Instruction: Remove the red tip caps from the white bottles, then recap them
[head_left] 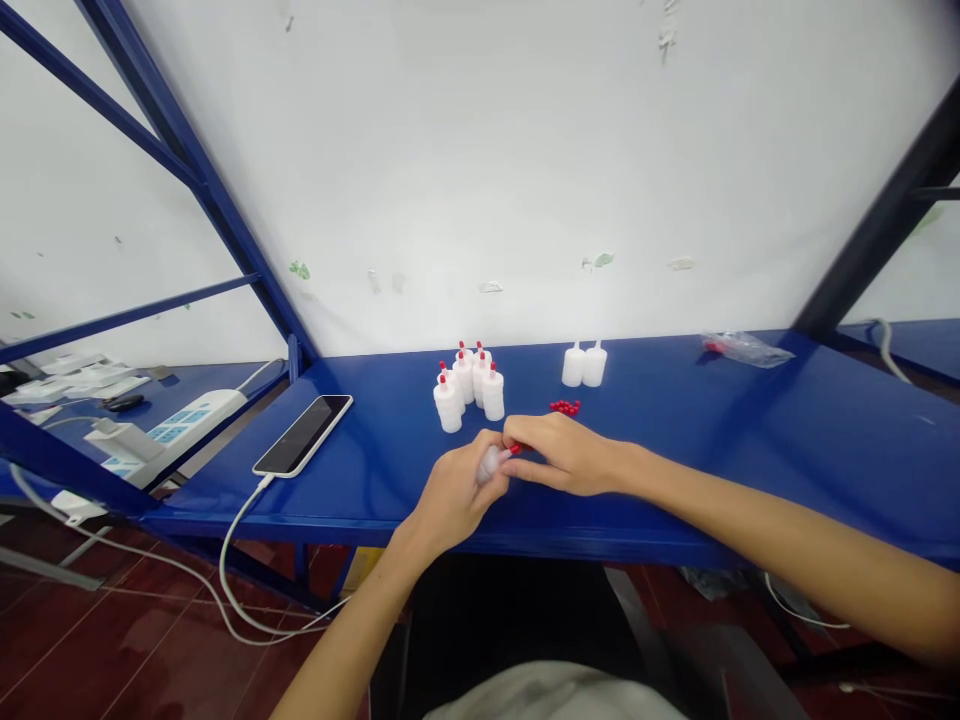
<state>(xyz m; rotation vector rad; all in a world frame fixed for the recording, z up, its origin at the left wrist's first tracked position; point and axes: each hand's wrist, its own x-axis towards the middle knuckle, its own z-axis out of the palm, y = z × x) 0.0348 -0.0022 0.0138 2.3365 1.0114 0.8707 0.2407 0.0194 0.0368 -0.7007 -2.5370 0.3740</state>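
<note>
My left hand (455, 492) is wrapped round a small white squeeze bottle (489, 464), tilted with its nozzle toward the right. The fingers of my right hand (562, 455) close on a red cap (514, 450) at the tip of that nozzle. Behind my hands stands a group of several white bottles with red caps (448, 404). Two white bottles without caps (573, 366) stand side by side farther right. Just beyond my right hand lies a small pile of red caps (565, 408).
A phone (304, 436) with a white charging cable lies on the left of the blue table (652, 400). A clear plastic bag (746, 349) with something red in it is at the back right. A power strip (176, 430) sits left, beyond the blue frame post.
</note>
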